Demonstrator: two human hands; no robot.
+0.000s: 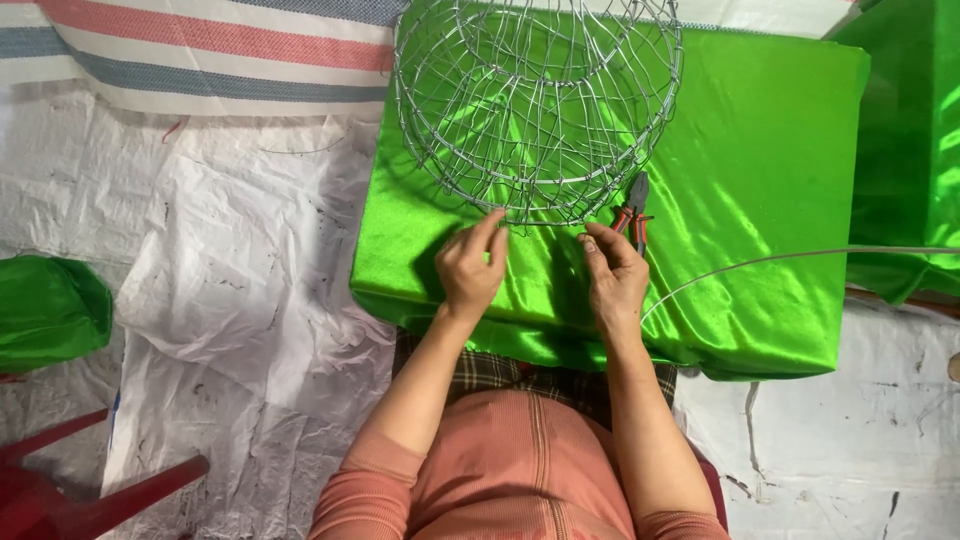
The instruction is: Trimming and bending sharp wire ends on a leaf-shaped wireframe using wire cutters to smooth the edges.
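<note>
**Wire basket frame well advanced, rim under the hands**

Basketwork of thin silver wire, a domed open-mesh frame (pixel 538 100), sits at the far edge of the bright green satin-covered surface (pixel 760 150). Most of the mesh looks woven, I'd judge; the near rim is where work remains. The left hand (pixel 470 268) has its fingers (pixel 492 232) pinched together on the rim wire; the right hand (pixel 612 272) pinches the same rim. Red-handled pliers (pixel 632 212) lie beside the right hand, touching the frame. A loose wire strand (pixel 800 256) runs toward the right edge. No packages, labels or signs show.
</note>
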